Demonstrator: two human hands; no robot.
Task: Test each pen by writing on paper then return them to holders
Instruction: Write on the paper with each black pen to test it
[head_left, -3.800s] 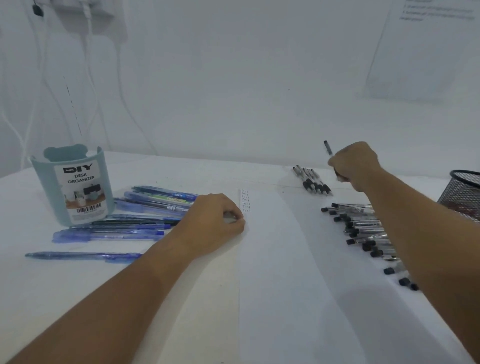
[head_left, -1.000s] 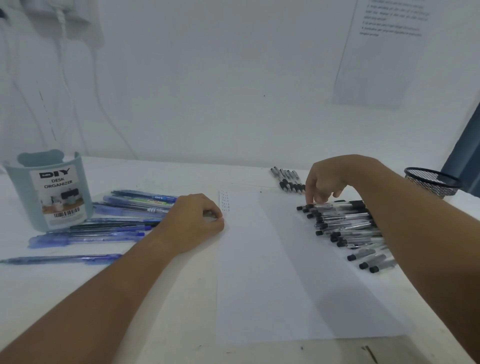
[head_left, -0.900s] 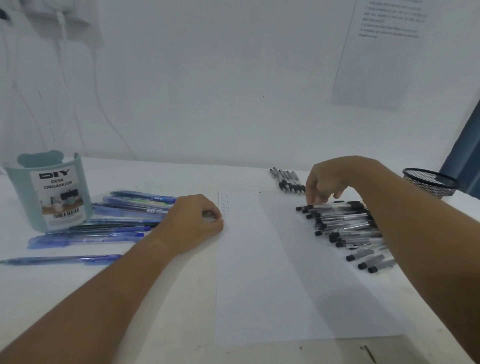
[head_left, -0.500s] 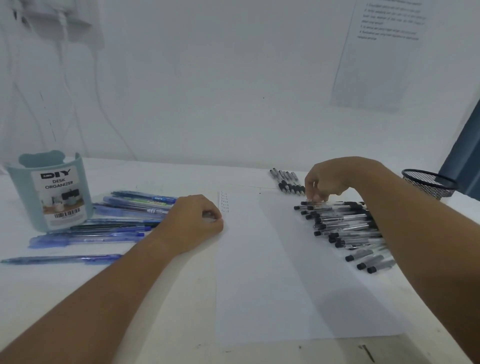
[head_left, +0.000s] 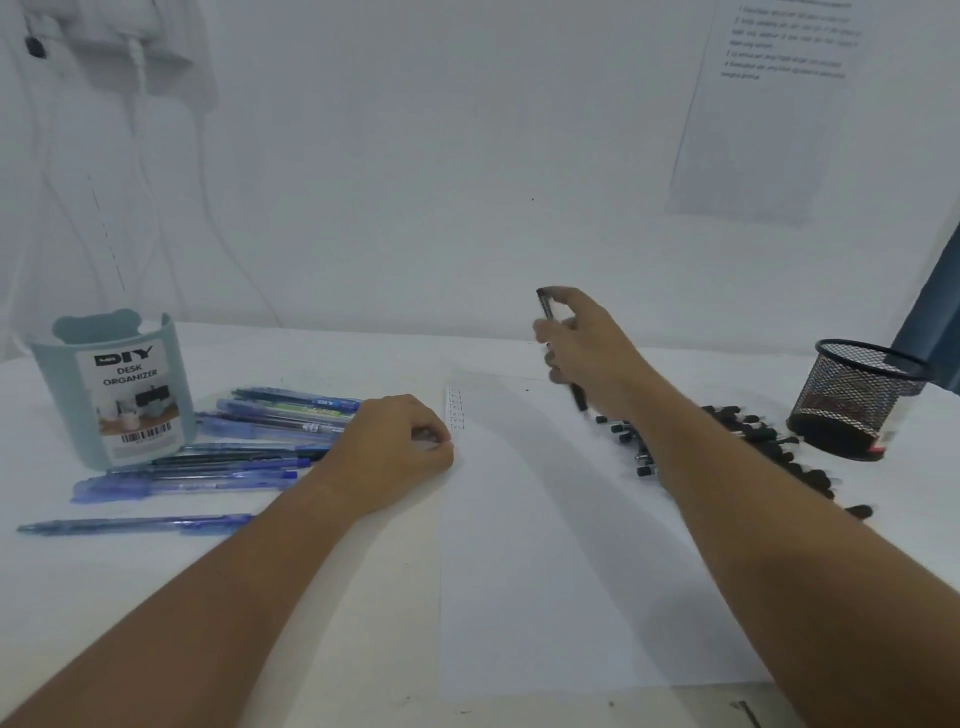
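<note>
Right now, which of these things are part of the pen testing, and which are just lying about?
Part of the job:
- black pen held in the right hand
- paper, pressed by the left hand
- black pens
- blue pens
- organizer
- mesh cup

Just lying about:
- wall sheet
- cables

Your bare left forearm runs in from seven o'clock toward the centre. Your left hand (head_left: 387, 449) lies knuckles-up at the end of it, the fingers curled under into a loose fist. Your right forearm comes in from four o'clock and climbs toward one o'clock. Your right hand (head_left: 587, 345) is raised, fingers curled round a slim black pen (head_left: 545, 306) held nearly upright.
</note>
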